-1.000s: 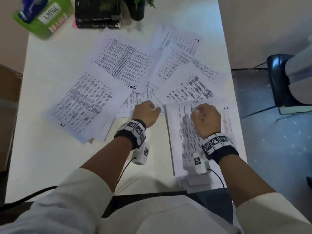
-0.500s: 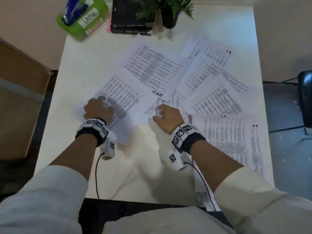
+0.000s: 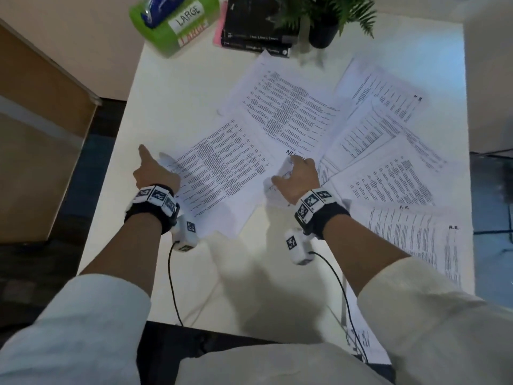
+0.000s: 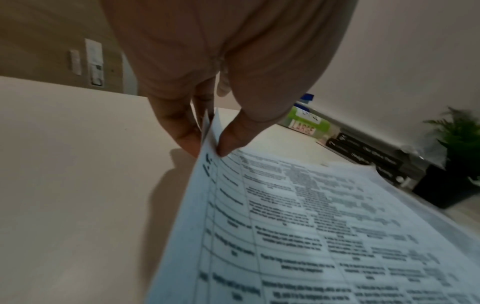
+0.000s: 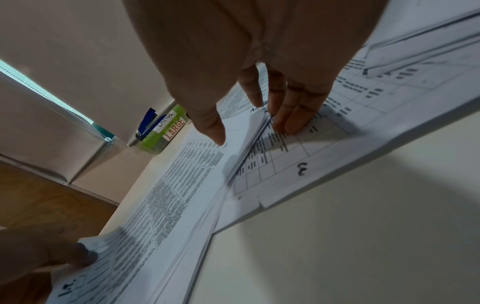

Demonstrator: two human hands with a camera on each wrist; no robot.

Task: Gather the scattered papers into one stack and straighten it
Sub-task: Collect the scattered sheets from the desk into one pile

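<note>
Several printed papers lie fanned over the white table [image 3: 166,107]: a left sheet [image 3: 222,168], a centre sheet [image 3: 286,112], overlapping sheets at right [image 3: 388,173] and a near-right pile [image 3: 416,240]. My left hand [image 3: 151,162] pinches the left sheet's outer corner between thumb and fingers [image 4: 207,148], with the corner lifted off the table. My right hand [image 3: 288,170] is at that sheet's other end. Its straight fingers [image 5: 288,115] lie under the raised edge on a lower sheet [image 5: 298,164], and the thumb [image 5: 215,131] is spread above.
A green box labelled LARGE [image 3: 177,20], black books [image 3: 255,31] and a potted plant [image 3: 324,26] line the table's far edge. A wooden cabinet [image 3: 36,134] stands to the left. Cables trail from both wrists across the near table.
Both hands left the near-right pile and moved left. The left hand went to the left sheet's outer corner and now pinches it; the right hand moved to the sheet's inner end.
</note>
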